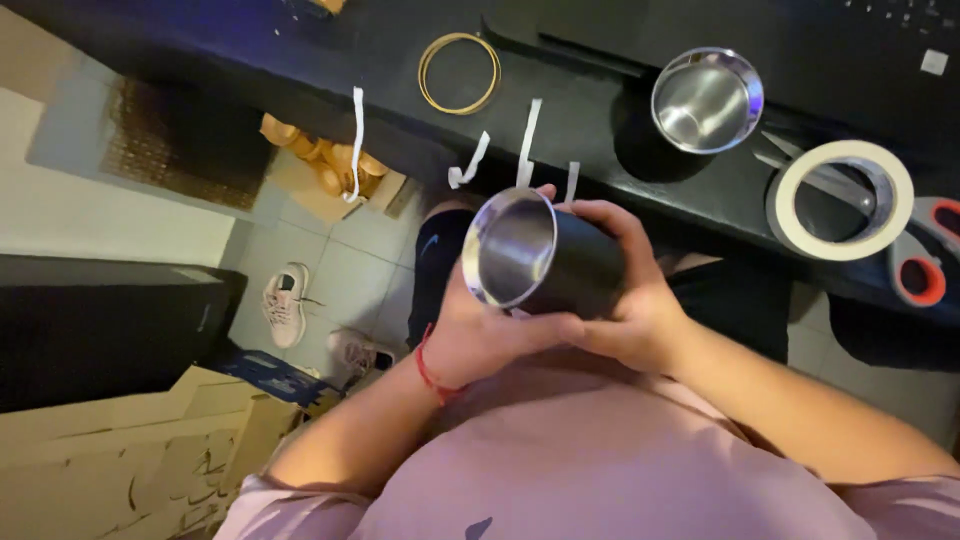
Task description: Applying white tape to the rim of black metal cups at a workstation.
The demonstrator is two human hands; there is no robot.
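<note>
I hold a black metal cup (575, 262) with a shiny steel inside in both hands, just in front of my chest, its mouth tipped to the left. My left hand (478, 335), with a red string on the wrist, cups it from below. My right hand (630, 300) wraps around its body from the right. A second cup (706, 100) of the same kind stands upright on the black table (580, 110). A roll of pale tape (845, 198) lies at the table's right.
Several white tape strips (527, 140) hang off the table's near edge. A gold ring (459, 72) lies on the table, and scissors with orange handles (915, 270) sit by the tape roll. Below are a tiled floor, shoes (285, 300) and cardboard boxes (130, 450).
</note>
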